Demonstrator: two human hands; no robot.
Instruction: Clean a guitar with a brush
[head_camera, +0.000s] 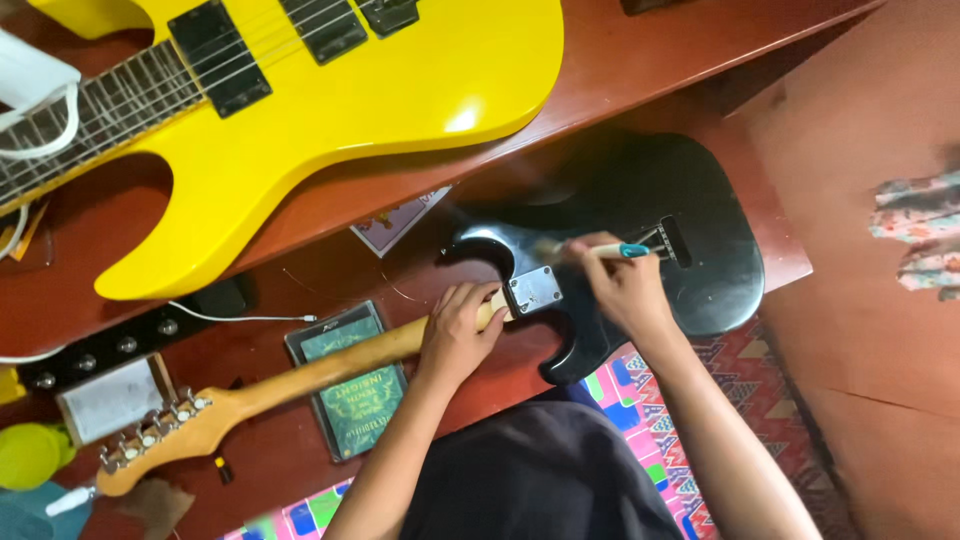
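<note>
A black electric guitar lies face down on a low red-brown table, its metal neck plate showing. My left hand grips the wooden neck just beside the plate. My right hand holds a small brush with a pale handle and teal end; its bristles rest on the black body above the plate. The headstock with tuners points to the lower left.
A yellow electric guitar lies on a higher red-brown shelf at the top. A green case sits under the neck, a card behind it. A patterned mat covers the floor below me.
</note>
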